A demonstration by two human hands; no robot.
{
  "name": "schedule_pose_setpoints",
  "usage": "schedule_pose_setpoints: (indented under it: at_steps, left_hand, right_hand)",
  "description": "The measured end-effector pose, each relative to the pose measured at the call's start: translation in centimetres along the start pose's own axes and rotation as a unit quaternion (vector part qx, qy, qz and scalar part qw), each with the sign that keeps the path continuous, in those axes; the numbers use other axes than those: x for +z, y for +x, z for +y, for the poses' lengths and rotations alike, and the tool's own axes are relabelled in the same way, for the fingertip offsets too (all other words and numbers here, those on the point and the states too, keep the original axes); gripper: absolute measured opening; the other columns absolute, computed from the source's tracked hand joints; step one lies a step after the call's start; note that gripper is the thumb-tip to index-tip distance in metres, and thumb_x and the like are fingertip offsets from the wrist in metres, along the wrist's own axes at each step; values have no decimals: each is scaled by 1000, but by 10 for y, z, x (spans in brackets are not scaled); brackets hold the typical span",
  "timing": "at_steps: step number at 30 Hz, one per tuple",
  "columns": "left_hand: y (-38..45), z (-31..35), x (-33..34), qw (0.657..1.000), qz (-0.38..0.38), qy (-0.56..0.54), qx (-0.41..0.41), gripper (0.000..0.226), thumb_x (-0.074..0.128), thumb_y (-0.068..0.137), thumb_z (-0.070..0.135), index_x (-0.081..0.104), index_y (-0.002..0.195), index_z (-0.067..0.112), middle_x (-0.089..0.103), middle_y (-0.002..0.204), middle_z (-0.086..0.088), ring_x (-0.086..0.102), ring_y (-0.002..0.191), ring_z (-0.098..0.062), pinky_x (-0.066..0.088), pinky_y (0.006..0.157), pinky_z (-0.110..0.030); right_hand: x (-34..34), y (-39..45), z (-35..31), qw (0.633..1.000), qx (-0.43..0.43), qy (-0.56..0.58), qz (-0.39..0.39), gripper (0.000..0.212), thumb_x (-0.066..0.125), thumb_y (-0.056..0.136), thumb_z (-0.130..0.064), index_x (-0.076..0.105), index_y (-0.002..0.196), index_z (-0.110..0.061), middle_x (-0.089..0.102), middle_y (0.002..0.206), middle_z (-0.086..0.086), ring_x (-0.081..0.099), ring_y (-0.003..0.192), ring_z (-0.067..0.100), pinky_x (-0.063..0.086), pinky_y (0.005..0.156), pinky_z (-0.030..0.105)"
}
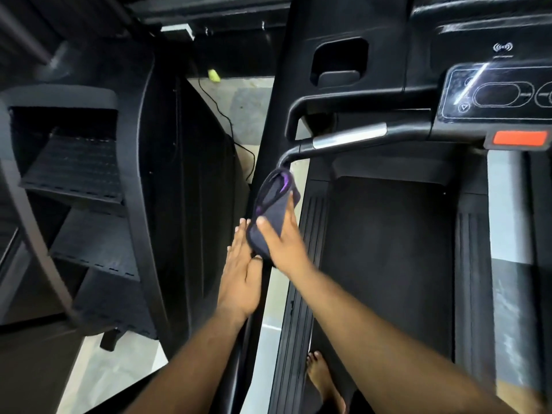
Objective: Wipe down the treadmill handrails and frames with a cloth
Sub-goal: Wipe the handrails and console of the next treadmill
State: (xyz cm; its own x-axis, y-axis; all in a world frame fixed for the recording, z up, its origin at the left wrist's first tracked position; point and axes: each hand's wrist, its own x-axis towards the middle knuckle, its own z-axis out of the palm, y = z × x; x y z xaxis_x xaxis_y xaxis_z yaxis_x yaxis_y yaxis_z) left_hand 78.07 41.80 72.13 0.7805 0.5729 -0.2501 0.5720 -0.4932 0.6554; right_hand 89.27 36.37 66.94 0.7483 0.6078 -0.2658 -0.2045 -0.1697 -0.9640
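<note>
No readable text; wireless-signal symbol [503, 47] on treadmill console [466, 40].

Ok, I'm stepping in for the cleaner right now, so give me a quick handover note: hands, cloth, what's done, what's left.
Right hand: grips the dark cloth, wrapped over the treadmill's left side handrail, just below the bend into the silver-sleeved front handlebar.
Left hand: open, fingers straight, lying flat against the same rail beside the cloth.
Person stands barefoot on the treadmill's side step.
Done: cannot tell from this view which parts are already wiped.
Left: judging by the cloth's position, probably the front handlebar, the console surround and the far-side rail, which is out of view.
</note>
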Motion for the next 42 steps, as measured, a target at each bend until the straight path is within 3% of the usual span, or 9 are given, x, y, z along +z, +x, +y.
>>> schedule_pose_setpoints:
  at_steps: [4,8,12,15,21,26,32,38,42]
  left_hand:
    - [0,-8,1,999,19,-25,-7,73,24,92,38,26,162,18,17,170,6,8,154,6,13,129,-47]
    - [4,-18,3,999,31,-41,8,70,29,94,35,32,161,13,32,167,-7,25,156,-19,23,125,-56]
    - [1,-11,2,999,17,-33,-15,74,24,91,38,26,163,18,18,171,3,9,157,-3,13,129,-51]
    - [1,-3,-1,999,12,-35,0,73,22,92,36,14,164,25,12,171,11,5,157,0,9,130,-48]
    - [0,-1,1,999,9,-37,-7,75,25,91,40,13,163,24,10,171,13,4,157,1,8,131,-45]
    - [1,-5,0,996,14,-84,-4,68,25,90,38,16,157,37,14,167,21,8,156,1,9,130,-48]
    - [2,-13,-2,981,35,-188,-29,74,30,92,40,18,164,26,21,170,8,17,156,-2,14,130,-42]
    - [-38,-9,-4,943,133,-297,-73,65,28,99,32,23,163,22,35,153,28,33,139,19,28,114,-10]
    - [-92,-37,-5,963,95,-229,-107,71,32,97,43,20,164,26,27,167,14,24,150,8,21,127,-29]
  right_hand:
    - [-12,4,-15,970,-133,-191,-65,75,54,100,-50,9,160,-51,-28,168,-8,-19,157,29,12,121,70]
    - [-18,33,-36,910,-230,-341,-53,64,59,95,-48,41,155,-36,-8,173,-1,-23,153,42,17,120,69]
    - [-2,-14,4,986,-149,-65,-32,70,51,101,-51,18,162,-40,-9,173,-9,-9,159,25,14,128,52]
    - [14,-14,18,993,-13,119,-21,93,59,91,-70,5,162,-44,12,172,-7,13,158,17,20,127,55]
    - [0,61,13,982,51,176,37,91,60,80,-83,17,156,-57,32,165,-6,31,152,18,26,125,53]
    - [35,-36,55,980,71,183,-18,89,61,78,-84,17,152,-64,35,164,-4,35,152,24,29,121,62]
    - [13,30,-7,993,-4,68,95,87,58,92,-57,11,163,-37,20,170,-2,16,158,18,20,127,52]
    - [26,-96,11,975,-146,-167,2,74,54,102,-35,14,164,-29,-18,172,-1,-14,158,27,16,127,56]
    - [33,-82,-17,903,-138,-404,-50,75,58,94,-41,27,162,-30,-21,170,-5,-29,152,39,11,120,72]
